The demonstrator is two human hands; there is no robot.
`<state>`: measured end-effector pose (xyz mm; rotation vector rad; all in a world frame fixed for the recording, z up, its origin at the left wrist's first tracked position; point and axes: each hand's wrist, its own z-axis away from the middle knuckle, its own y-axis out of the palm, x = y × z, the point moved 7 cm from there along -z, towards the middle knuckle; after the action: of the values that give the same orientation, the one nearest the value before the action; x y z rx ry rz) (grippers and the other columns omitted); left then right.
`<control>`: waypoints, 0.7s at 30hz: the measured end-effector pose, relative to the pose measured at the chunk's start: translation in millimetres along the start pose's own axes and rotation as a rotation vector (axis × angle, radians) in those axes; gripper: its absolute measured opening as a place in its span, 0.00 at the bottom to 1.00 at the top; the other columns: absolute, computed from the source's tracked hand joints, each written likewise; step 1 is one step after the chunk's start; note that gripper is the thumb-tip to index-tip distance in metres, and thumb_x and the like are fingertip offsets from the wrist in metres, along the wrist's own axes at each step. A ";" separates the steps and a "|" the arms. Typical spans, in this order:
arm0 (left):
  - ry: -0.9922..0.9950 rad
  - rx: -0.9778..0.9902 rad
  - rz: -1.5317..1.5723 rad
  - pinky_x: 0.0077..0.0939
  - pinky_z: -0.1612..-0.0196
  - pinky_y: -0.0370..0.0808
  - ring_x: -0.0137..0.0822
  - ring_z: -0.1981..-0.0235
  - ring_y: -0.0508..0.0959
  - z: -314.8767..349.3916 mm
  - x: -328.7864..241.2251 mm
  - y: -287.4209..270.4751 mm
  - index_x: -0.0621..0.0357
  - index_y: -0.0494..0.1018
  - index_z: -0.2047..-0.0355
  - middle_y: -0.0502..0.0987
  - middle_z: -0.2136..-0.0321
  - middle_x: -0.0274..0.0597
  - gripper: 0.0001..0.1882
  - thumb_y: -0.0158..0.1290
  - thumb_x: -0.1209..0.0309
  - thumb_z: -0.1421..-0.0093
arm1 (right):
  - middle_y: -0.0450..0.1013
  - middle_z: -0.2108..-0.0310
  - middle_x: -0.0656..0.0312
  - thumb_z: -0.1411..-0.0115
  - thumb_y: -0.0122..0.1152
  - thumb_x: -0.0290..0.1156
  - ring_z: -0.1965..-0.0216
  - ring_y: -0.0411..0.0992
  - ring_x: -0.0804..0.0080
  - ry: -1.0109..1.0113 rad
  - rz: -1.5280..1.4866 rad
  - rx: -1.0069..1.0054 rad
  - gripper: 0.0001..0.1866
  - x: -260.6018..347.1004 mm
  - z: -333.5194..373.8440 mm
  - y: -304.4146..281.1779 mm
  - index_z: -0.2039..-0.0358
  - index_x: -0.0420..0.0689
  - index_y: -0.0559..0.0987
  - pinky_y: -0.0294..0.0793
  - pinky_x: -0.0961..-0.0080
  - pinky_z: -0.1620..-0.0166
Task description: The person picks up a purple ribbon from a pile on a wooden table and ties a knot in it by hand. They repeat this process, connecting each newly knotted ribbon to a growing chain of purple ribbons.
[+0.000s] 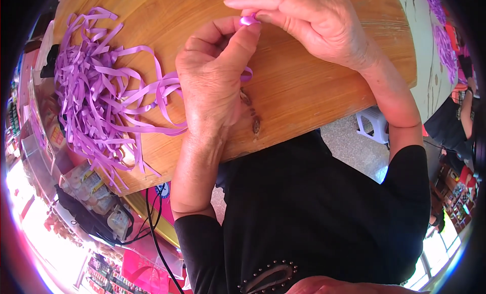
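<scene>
Above the wooden table, my left hand [210, 66] pinches a small folded loop of shiny purple ribbon [248, 21] between thumb and forefinger. Facing it, my right hand [324, 28] meets the same ribbon at its fingertips, thumb and a finger closed on it, while another finger stretches out over the top. A bit of ribbon shows beside the left wrist, partly hidden by the hand. Left of that hand lies a large tangled heap of purple ribbon [93, 91], with several strands running under my left wrist.
The wooden table [304, 96] has a dark-knotted front edge close to my body. More purple ribbon [445, 53] lies on a pale surface at far right, near another person's arm [467, 109]. A white plastic stool [373, 124] stands below; black cables [152, 218] hang at left beside packed goods.
</scene>
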<state>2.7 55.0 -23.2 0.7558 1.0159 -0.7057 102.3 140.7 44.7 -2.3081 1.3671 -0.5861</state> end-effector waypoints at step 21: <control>0.173 0.065 0.237 0.07 0.76 0.62 0.15 0.78 0.67 3.8 -4.5 7.1 0.64 0.73 0.67 0.72 0.78 0.28 0.06 0.56 0.77 0.45 | 0.74 0.74 0.63 0.46 0.60 0.24 0.71 0.71 0.81 0.411 -0.435 -0.111 0.03 -2.3 0.4 -7.4 0.71 0.38 0.77 0.69 0.84 0.67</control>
<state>8.5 56.6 -16.4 0.9887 1.0418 -0.4761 106.9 146.1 47.9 -2.7014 1.0707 -1.2008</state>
